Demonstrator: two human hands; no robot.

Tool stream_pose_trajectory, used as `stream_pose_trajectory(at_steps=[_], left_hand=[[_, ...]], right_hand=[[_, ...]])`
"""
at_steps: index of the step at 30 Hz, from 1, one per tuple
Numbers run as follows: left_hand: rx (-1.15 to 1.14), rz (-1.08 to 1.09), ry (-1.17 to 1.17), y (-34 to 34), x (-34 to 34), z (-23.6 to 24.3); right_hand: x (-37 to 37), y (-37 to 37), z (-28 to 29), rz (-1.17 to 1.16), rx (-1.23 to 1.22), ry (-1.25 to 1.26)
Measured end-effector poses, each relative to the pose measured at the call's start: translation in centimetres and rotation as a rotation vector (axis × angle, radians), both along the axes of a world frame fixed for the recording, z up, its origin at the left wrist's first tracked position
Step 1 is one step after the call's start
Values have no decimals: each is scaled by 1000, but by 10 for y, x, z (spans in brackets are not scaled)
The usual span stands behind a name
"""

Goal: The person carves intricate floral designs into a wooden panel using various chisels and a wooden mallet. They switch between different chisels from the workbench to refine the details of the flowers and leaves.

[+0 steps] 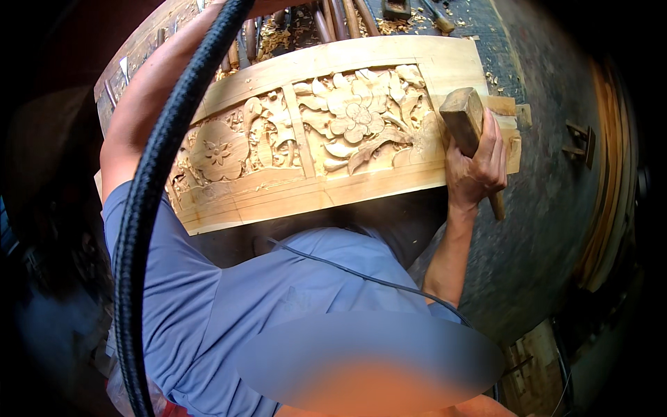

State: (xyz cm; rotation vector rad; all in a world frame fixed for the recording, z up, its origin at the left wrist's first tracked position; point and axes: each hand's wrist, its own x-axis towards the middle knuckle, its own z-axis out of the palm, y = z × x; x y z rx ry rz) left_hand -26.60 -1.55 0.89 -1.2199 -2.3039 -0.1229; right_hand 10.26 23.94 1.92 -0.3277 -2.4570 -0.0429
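My right hand [478, 167] is closed round a wooden mallet [461, 119] at the right end of a carved panel [306, 194]. The mallet's blocky head points up and away, and its handle end shows below my hand. Relief on the pale wood panel shows a large flower with leaves on the right and a smaller flower in a rounded shape on the left, divided by an upright strip. My left arm [149, 90] reaches over the panel's left end to the far edge of the picture; the left hand lies beyond that edge.
Several wooden-handled tools [337, 19] lie among shavings on the dark bench [497, 59] beyond the panel. Small wood blocks [501, 105] stick out by its right end. A black braided cable [163, 149] crosses the view at left. Long wooden strips [606, 181] stand far right.
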Motion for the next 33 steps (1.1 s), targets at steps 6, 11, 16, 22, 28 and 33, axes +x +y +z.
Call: stream_pose_trajectory(at_steps=[6, 11, 16, 22, 28, 33], left_hand=[[543, 132, -193, -14, 29, 62], [885, -299, -788, -34, 143, 100], [1049, -335, -1074, -23, 237, 42], [1054, -289, -1030, -16, 261, 28], [799, -139, -1122, -25, 264, 11], [987, -163, -1092, -18, 282, -4]], right_hand=[[-3, 2, -1, 17, -9, 37], [-2, 4, -5, -1, -18, 51], [2, 4, -8, -9, -14, 44], [1, -1, -1, -35, -13, -11], [1, 0, -1, -26, -20, 5], [1, 1, -4, -29, -9, 13]])
